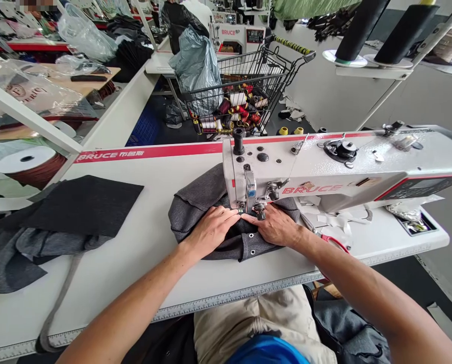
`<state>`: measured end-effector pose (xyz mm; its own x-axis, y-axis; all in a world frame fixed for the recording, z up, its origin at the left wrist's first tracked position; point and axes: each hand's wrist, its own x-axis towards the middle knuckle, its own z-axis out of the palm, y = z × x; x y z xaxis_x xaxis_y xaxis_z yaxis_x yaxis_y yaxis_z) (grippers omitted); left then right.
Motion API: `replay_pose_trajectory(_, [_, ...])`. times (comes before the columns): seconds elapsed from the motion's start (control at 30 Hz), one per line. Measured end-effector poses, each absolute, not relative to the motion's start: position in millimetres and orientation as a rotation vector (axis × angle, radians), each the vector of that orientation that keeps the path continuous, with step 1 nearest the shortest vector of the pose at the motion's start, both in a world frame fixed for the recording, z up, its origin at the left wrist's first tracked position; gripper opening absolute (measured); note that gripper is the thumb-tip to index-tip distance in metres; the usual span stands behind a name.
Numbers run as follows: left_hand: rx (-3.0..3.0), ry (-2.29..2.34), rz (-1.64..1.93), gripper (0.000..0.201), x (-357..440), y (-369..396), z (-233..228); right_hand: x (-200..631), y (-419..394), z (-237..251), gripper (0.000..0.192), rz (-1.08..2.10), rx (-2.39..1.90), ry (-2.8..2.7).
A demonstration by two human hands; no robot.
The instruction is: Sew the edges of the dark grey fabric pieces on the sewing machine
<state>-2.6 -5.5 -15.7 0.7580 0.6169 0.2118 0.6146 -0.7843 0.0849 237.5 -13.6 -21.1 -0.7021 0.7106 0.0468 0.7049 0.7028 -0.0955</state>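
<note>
A dark grey cloth piece [195, 202] lies bunched under the head of a white sewing machine [324, 172]. Its near band carries two metal eyelets. My left hand [216, 225] holds the cloth just left of the presser foot [241, 206], fingers close together and pointing at it. On the other side, my right hand [277, 222] grips the same cloth, its index finger reaching toward the needle area. The fingertips of both hands nearly meet in front of the foot. Part of the cloth is hidden behind the machine head and under my hands.
More dark grey cloth [78, 212] lies on the table's left side, a strap hanging near the edge. Red-handled scissors [334, 242] and white scraps rest right of my right hand. Behind stands a cart [244, 76] of thread spools. Black thread cones [362, 30] stand upper right.
</note>
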Motion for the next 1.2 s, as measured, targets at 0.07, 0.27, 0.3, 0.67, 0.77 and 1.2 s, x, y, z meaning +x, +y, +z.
replay_pose_trajectory(0.07, [2.939, 1.019, 0.383, 0.034, -3, -4, -15, 236, -14, -16, 0.051, 0.107, -1.210, -2.840])
replay_pose_trajectory(0.27, [2.962, 0.744, 0.467, 0.027, -2, -15, -8, 234, -36, -2, 0.041, 0.215, -1.016, -2.902])
replay_pose_trajectory(0.3, [2.939, 0.742, 0.433, 0.026, -2, -19, -6, 235, -41, -2, 0.041, 0.251, -0.962, -2.901])
replay_pose_trajectory(0.67, [2.959, 0.960, 0.271, 0.031, 2, -38, -1, 226, -70, 12, 0.034, 0.432, -1.050, -2.767])
replay_pose_trajectory(0.77, [3.008, 0.958, 0.283, 0.028, 0, -40, -4, 227, -73, 10, 0.047, 0.388, -1.068, -2.787])
replay_pose_trajectory(1.2, [2.953, 1.005, 0.219, 0.027, 3, -29, -1, 233, -60, -1, 0.049, 0.268, -1.117, -2.812])
